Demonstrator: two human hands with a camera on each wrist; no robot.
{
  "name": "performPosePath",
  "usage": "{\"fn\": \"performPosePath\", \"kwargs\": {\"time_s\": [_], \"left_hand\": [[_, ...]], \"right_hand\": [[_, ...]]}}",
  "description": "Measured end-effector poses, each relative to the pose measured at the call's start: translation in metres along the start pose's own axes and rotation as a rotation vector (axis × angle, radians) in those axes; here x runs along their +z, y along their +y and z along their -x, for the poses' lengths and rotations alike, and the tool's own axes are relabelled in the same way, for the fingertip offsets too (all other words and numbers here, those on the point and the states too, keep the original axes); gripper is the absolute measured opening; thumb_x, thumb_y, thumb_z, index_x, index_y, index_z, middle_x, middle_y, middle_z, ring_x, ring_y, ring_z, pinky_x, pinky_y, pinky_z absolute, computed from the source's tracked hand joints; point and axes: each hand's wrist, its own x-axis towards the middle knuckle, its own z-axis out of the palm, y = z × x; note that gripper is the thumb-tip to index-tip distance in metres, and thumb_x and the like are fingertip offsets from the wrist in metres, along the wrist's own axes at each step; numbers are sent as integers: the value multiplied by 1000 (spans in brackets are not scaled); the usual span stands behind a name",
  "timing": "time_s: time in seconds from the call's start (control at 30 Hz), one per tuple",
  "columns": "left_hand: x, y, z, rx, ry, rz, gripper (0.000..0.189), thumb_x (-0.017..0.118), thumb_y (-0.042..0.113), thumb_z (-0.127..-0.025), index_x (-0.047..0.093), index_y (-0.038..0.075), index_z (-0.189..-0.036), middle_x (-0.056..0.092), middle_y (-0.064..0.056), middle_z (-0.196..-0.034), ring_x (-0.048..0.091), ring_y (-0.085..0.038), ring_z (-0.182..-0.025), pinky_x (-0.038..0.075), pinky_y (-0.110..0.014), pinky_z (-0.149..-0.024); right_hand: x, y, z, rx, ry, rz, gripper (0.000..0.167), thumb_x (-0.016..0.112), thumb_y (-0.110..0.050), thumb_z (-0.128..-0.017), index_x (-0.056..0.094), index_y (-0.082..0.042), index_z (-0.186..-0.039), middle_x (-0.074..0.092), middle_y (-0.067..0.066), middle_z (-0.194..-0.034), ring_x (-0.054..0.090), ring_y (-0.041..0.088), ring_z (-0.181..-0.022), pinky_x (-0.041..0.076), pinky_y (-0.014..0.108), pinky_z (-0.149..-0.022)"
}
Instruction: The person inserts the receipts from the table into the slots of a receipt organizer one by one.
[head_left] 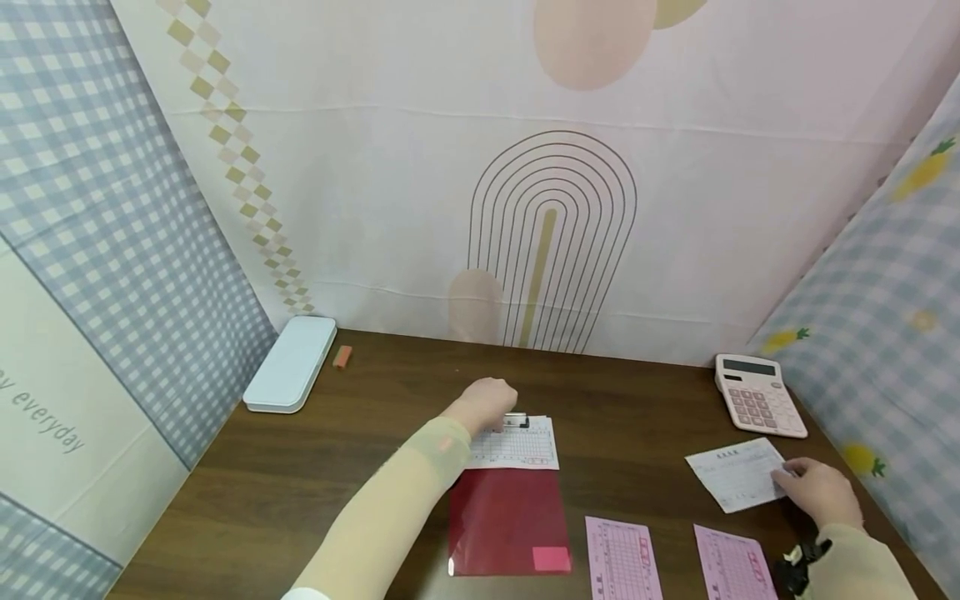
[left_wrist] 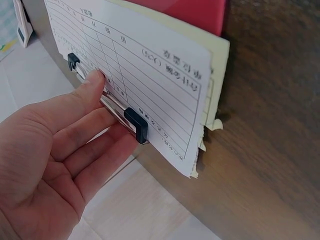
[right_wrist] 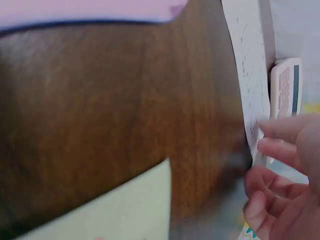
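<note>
My left hand [head_left: 480, 404] grips the metal clip [head_left: 515, 421] at the top of a red clipboard [head_left: 506, 521]. In the left wrist view, the thumb lies on the clip [left_wrist: 135, 122] between its black end caps, with the other fingers curled behind. Under the clip is a printed white form [left_wrist: 150, 75], with a pale yellow sheet [left_wrist: 218, 80] behind it. Over at the right, my right hand [head_left: 821, 492] pinches the edge of a white printed slip [head_left: 738, 475]. The right wrist view shows this slip [right_wrist: 248, 65] between thumb and fingertips.
Two pink forms [head_left: 624, 558] [head_left: 735, 562] lie near the front. A calculator [head_left: 759, 396] stands at the back right. At the back left are a white flat case [head_left: 291, 364] and a small orange block [head_left: 342, 357]. A pale yellow sheet corner [right_wrist: 125, 210] shows in the right wrist view.
</note>
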Motion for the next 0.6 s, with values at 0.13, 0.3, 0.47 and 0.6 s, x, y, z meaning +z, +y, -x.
{"fn": "performPosePath", "kwargs": {"time_s": [0.13,0.3,0.47,0.6], "left_hand": [[0,1,-1,3,5,0,13,79,18,-75,72,18,-86,70,5,-89,63,-11,-81,52,-27,-78],[2,2,-1,8,4,4,15,79,19,-75,73,18,-89,70,6,-91,63,-10,-83,51,-26,-79],[2,1,-1,3,4,8,15,80,20,-75,72,18,-88,70,6,-90,63,-10,-81,51,-26,-79],[2,1,-1,-1,4,15,15,79,19,-75,72,17,-87,70,5,-89,62,-10,-80,52,-26,-77]], "right_hand": [[1,-2,3,16,112,-31,42,56,-22,-87,54,15,-108,53,36,-104,50,50,-96,43,56,-77],[3,1,5,52,112,34,57,59,-25,-87,46,22,-116,46,42,-114,42,56,-106,39,60,-88],[2,-2,5,-3,83,76,49,60,-19,-85,51,23,-108,51,42,-109,48,55,-99,42,59,-86],[1,-6,8,-38,117,54,37,61,-13,-83,58,20,-100,58,38,-101,52,53,-93,43,57,-81]]}}
